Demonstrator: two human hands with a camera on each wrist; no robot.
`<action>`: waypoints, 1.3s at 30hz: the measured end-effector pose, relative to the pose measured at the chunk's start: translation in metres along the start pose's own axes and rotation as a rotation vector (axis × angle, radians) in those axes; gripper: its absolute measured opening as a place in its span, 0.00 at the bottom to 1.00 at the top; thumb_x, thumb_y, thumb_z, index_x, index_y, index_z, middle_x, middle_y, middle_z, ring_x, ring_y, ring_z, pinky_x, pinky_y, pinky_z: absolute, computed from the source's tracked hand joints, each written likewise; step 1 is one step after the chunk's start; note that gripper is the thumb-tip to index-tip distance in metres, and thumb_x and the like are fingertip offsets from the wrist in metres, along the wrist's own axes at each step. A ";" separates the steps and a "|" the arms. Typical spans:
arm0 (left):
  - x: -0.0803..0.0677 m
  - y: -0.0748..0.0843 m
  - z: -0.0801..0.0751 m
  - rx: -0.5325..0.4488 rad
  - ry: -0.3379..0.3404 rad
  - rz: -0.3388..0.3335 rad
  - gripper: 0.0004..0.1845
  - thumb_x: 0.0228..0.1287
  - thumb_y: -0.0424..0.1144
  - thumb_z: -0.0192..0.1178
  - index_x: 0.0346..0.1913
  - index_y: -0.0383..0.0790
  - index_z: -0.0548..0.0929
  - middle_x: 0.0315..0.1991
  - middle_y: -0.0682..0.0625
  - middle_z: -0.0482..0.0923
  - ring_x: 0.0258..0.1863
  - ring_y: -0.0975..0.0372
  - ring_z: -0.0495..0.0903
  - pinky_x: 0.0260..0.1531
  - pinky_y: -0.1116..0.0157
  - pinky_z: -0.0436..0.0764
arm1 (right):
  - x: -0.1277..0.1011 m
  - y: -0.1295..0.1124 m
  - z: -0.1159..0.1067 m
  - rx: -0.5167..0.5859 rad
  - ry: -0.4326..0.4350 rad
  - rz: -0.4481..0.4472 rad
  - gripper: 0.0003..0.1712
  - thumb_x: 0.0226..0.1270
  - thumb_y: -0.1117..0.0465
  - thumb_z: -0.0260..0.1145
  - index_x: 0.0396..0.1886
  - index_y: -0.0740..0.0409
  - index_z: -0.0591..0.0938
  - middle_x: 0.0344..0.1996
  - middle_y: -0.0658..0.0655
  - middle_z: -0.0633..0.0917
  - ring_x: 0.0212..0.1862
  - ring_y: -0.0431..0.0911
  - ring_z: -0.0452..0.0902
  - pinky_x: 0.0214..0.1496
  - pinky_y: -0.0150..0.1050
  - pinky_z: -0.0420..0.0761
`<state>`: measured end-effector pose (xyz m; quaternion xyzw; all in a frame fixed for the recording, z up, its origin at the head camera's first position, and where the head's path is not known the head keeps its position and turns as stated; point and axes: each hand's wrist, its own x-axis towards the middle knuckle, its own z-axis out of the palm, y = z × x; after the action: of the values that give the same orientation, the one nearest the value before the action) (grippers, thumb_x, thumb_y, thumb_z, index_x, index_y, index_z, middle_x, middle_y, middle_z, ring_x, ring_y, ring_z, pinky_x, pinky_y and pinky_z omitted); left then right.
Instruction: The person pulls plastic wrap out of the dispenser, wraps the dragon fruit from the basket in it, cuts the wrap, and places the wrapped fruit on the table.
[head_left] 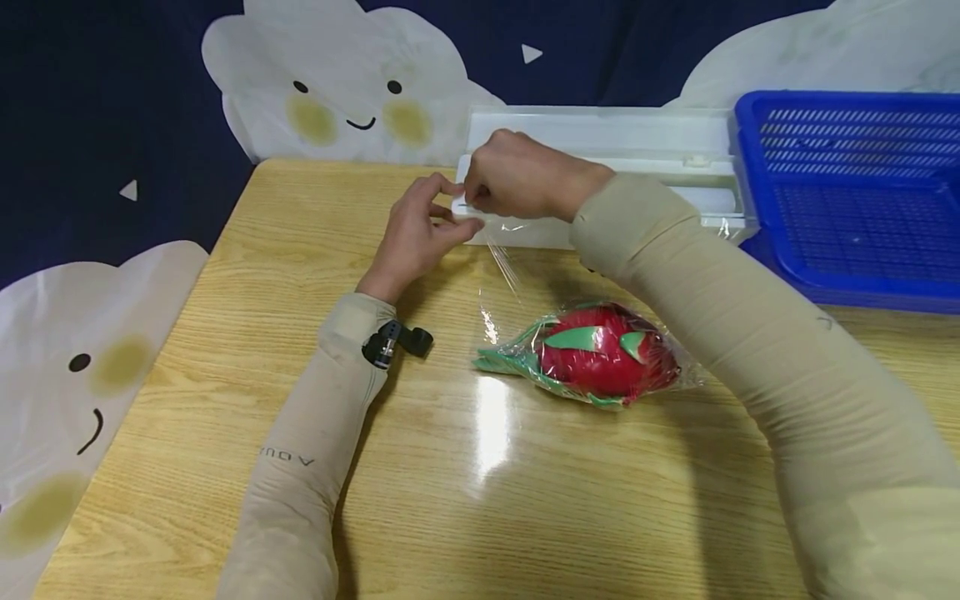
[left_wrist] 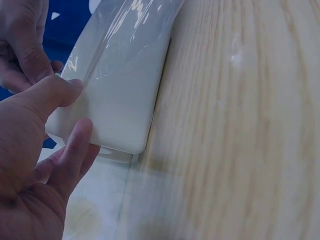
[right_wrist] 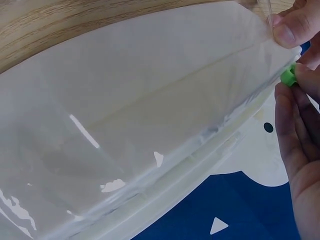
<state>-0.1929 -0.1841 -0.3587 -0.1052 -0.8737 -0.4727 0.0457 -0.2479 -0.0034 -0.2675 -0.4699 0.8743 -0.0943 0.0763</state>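
Note:
A long white cling film dispenser point(head_left: 615, 142) lies across the back of the wooden table point(head_left: 300, 250). My left hand point(head_left: 450, 212) holds its left end, thumb on top and a finger beneath, as the left wrist view shows on the dispenser point(left_wrist: 120, 100). My right hand point(head_left: 480, 193) curls over the same end, and its fingers point(right_wrist: 295, 130) pinch a small green slider point(right_wrist: 288, 75) on the dispenser's edge. A sheet of clear film point(head_left: 506, 267) runs from the box down to a red and green dragon fruit point(head_left: 600, 354) wrapped in it at the table's centre.
A blue plastic basket point(head_left: 847, 100) sits at the back right, touching the dispenser's right end. Behind and to the left of the table hangs a dark cloth with white cloud faces point(head_left: 337, 92). Bare wood point(head_left: 487, 517) stretches in front of the fruit.

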 end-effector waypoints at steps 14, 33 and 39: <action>0.000 0.000 0.001 -0.008 0.011 0.008 0.22 0.63 0.40 0.74 0.54 0.36 0.77 0.62 0.43 0.77 0.47 0.51 0.89 0.47 0.60 0.90 | -0.008 0.003 0.001 -0.022 0.012 -0.009 0.14 0.69 0.69 0.60 0.40 0.60 0.92 0.39 0.60 0.93 0.38 0.48 0.84 0.49 0.45 0.86; 0.002 -0.001 0.002 -0.013 0.005 -0.001 0.22 0.63 0.41 0.74 0.54 0.36 0.77 0.64 0.44 0.77 0.48 0.51 0.88 0.47 0.60 0.90 | -0.016 0.009 0.001 -0.023 0.016 0.012 0.12 0.69 0.68 0.63 0.40 0.60 0.92 0.37 0.60 0.93 0.37 0.48 0.84 0.48 0.45 0.86; 0.003 -0.001 0.003 -0.008 0.009 0.006 0.23 0.62 0.40 0.74 0.54 0.35 0.77 0.63 0.43 0.77 0.48 0.50 0.88 0.47 0.60 0.90 | -0.019 0.012 0.001 -0.025 0.021 0.018 0.11 0.69 0.68 0.63 0.40 0.61 0.92 0.38 0.60 0.93 0.38 0.49 0.85 0.48 0.45 0.87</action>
<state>-0.1956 -0.1817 -0.3606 -0.1057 -0.8713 -0.4765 0.0505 -0.2467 0.0183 -0.2708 -0.4617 0.8805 -0.0877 0.0619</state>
